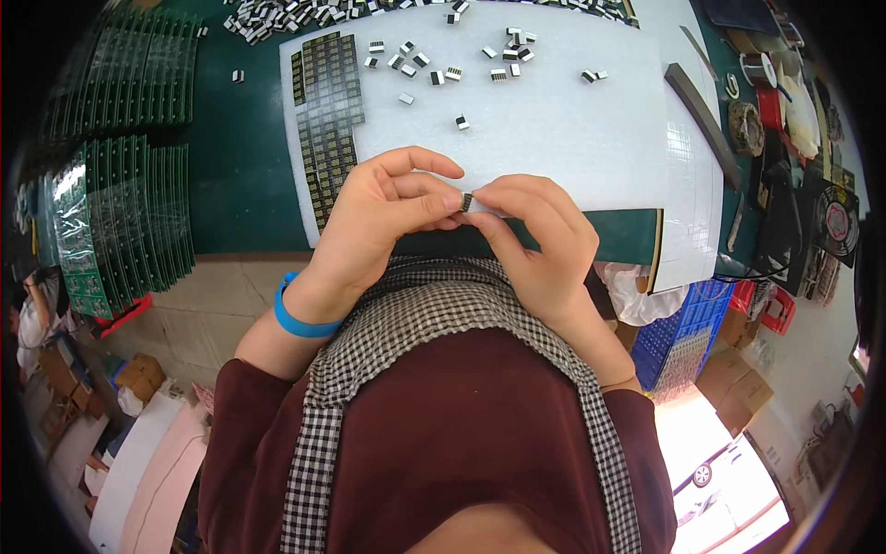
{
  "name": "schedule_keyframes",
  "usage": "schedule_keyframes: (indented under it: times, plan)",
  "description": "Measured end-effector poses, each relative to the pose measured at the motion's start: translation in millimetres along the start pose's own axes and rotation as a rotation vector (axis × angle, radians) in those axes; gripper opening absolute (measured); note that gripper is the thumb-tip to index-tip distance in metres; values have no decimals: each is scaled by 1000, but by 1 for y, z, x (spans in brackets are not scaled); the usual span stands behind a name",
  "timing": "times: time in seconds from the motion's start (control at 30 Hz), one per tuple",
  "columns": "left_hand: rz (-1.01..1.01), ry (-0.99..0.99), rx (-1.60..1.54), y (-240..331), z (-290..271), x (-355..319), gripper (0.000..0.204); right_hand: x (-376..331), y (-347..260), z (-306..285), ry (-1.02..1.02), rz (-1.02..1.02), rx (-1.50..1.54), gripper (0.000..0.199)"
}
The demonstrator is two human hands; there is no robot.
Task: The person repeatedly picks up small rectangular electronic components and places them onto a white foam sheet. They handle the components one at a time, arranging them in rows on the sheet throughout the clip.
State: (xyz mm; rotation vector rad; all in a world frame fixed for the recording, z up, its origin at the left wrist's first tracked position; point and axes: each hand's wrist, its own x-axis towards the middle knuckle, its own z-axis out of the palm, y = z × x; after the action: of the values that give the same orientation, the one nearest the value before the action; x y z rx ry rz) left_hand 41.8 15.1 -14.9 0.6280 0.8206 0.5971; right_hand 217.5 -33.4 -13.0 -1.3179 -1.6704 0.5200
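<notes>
Green bench mat [240, 157] is filling the upper frame, w/ a white foam sheet [554, 120] being laid across its centre. Small black-and-white components [434, 65] are being scattered over the sheet's top part, more heaped at the top edge. A dark panel strip [328, 120] is lying along the sheet's left side. Green circuit boards [120, 222] are being stacked in rows at left. Tools & clutter are being kept at upper right; a blue crate [683, 332] is sitting at lower right.

At centre frame, one small component [467, 201] is being pinched between both hands: left hand [378, 222] is gripping it w/ thumb & fingers, right hand [544, 240] is closing on its other side. A blue wristband [295, 319] is being worn on the left wrist.
</notes>
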Motion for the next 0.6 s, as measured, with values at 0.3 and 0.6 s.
schedule_keyframes:
  times: [0.3,0.6]
  plan:
    - [157,-44,714,10,16,-11,41,-6,1,-5,-260,9,-98,15]
    - [816,392,1684,38,-3,10,42,-3,14,-18,-89,825,782,18]
